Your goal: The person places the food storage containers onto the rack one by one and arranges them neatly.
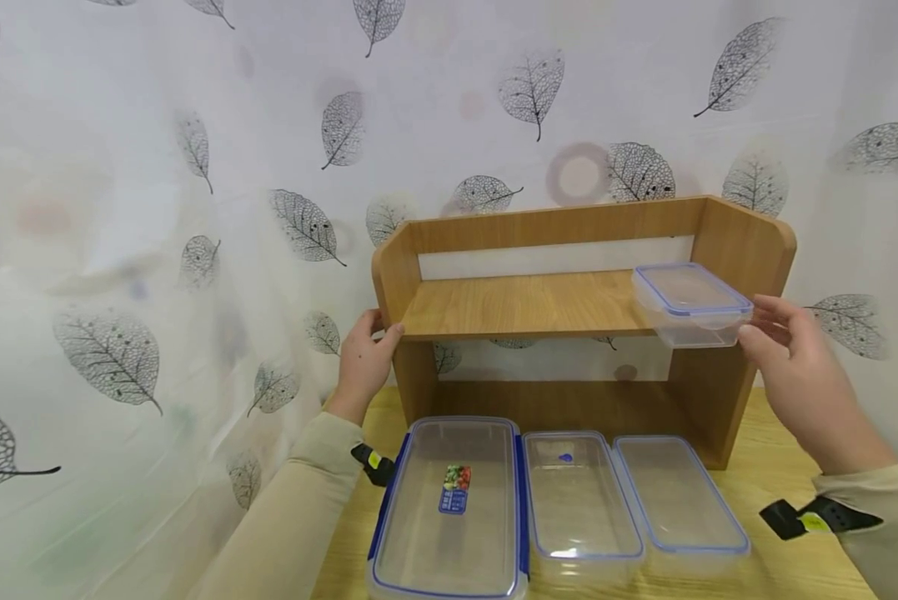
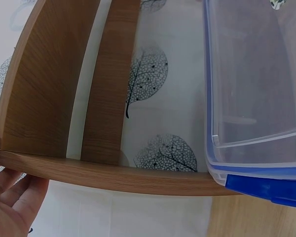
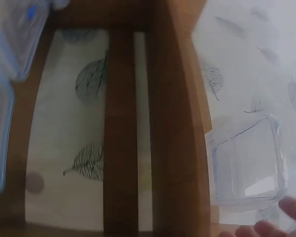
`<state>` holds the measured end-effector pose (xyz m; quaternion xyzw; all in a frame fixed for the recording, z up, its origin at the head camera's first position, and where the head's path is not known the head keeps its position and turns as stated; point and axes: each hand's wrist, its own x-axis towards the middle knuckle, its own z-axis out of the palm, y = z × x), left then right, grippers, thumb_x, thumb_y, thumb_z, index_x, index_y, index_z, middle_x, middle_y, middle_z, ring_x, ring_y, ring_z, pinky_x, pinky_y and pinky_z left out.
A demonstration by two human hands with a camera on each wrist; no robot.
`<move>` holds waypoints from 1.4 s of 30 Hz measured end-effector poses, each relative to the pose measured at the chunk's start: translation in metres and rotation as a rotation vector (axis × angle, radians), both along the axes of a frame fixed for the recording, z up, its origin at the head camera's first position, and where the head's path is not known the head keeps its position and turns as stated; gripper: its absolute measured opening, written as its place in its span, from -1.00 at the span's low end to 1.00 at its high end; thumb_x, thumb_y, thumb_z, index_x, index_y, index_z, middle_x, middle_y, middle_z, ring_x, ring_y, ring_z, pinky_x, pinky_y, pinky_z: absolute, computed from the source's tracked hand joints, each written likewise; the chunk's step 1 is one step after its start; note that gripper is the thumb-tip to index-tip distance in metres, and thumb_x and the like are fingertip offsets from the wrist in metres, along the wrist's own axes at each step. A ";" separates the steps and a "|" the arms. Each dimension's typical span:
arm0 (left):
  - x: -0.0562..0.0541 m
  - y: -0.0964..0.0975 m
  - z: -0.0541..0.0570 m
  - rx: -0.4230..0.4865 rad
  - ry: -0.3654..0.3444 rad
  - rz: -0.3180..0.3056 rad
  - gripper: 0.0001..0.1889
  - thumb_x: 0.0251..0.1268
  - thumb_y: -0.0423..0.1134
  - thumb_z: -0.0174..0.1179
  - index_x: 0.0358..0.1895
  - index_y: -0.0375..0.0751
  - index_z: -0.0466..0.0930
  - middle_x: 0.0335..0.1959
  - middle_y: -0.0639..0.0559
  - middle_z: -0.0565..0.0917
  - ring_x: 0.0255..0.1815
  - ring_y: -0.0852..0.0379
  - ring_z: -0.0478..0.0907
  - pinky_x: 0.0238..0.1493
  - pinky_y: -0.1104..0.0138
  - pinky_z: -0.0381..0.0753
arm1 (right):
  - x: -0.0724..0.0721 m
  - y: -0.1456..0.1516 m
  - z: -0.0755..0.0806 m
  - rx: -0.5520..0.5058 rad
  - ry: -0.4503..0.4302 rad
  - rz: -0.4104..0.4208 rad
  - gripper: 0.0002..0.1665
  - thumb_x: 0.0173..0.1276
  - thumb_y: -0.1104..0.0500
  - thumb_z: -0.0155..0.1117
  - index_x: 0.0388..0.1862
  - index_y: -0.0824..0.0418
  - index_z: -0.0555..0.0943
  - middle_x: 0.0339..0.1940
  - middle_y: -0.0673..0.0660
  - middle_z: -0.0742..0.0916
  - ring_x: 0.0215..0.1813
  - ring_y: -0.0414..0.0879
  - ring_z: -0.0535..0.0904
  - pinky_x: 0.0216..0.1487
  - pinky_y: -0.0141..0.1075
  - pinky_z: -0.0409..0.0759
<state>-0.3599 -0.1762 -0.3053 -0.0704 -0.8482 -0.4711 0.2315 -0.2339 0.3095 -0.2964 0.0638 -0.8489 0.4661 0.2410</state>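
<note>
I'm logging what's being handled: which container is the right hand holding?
The small container at the right of the upper shelf, gripped by the right hand; the other three containers stand lower, in front.

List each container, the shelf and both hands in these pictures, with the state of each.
Small container: lid on, at the upper board's right end.
Large container: lid on; whether its clips are locked is unclear.
Middle container: lid on.
Rightmost lower container: lid on.
Wooden shelf: upright.
Left hand: gripping the shelf's left side.
Right hand: holding the small container.
</note>
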 end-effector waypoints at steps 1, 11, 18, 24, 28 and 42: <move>0.000 0.000 0.000 0.000 -0.001 0.000 -0.51 0.52 0.02 0.13 0.36 -0.14 0.44 0.26 -0.16 0.56 0.23 -0.17 0.55 0.17 -0.02 0.62 | 0.003 -0.001 0.000 0.073 0.040 -0.021 -0.26 0.66 -0.01 -0.11 0.67 0.19 -0.02 0.53 0.39 0.14 0.48 0.31 0.16 0.45 0.11 0.31; 0.000 -0.001 -0.001 -0.001 -0.009 0.000 -0.51 0.53 0.02 0.12 0.36 -0.15 0.44 0.26 -0.16 0.56 0.24 -0.18 0.55 0.18 -0.02 0.61 | 0.008 -0.006 -0.008 0.556 0.506 -0.012 -0.32 0.47 -0.07 0.18 0.43 0.27 0.45 0.57 0.39 0.24 0.57 0.38 0.04 0.52 0.30 -0.02; 0.001 0.000 0.000 0.005 0.057 0.011 -0.55 0.52 -0.03 0.14 0.30 -0.19 0.49 0.19 -0.17 0.61 0.22 -0.14 0.55 0.21 0.01 0.60 | 0.001 -0.006 -0.011 0.651 0.623 0.016 -0.18 0.51 -0.36 -0.07 0.43 0.21 0.49 0.54 0.42 0.29 0.59 0.36 0.03 0.57 0.20 -0.08; 0.003 0.002 -0.002 0.005 0.049 0.015 -0.57 0.51 -0.04 0.16 0.28 -0.20 0.50 0.17 -0.18 0.61 0.20 -0.16 0.57 0.17 -0.01 0.62 | 0.004 -0.005 -0.013 0.667 0.616 0.005 -0.21 0.51 -0.33 -0.07 0.42 0.21 0.49 0.52 0.43 0.31 0.58 0.37 0.04 0.59 0.16 -0.09; 0.003 0.004 -0.002 0.010 0.039 0.012 -0.58 0.50 -0.02 0.16 0.26 -0.18 0.51 0.17 -0.17 0.61 0.18 -0.18 0.59 0.15 -0.02 0.63 | 0.003 -0.005 -0.012 0.677 0.640 -0.006 -0.18 0.51 -0.35 -0.11 0.39 0.24 0.51 0.49 0.46 0.34 0.56 0.38 0.07 0.58 0.17 -0.07; 0.004 0.001 -0.001 0.020 0.012 0.011 -0.58 0.50 -0.02 0.15 0.25 -0.17 0.50 0.18 -0.17 0.60 0.21 -0.19 0.56 0.19 -0.03 0.60 | -0.003 -0.006 -0.012 0.697 0.645 -0.009 -0.21 0.50 -0.30 -0.09 0.36 0.27 0.52 0.46 0.49 0.36 0.54 0.42 0.10 0.57 0.18 -0.03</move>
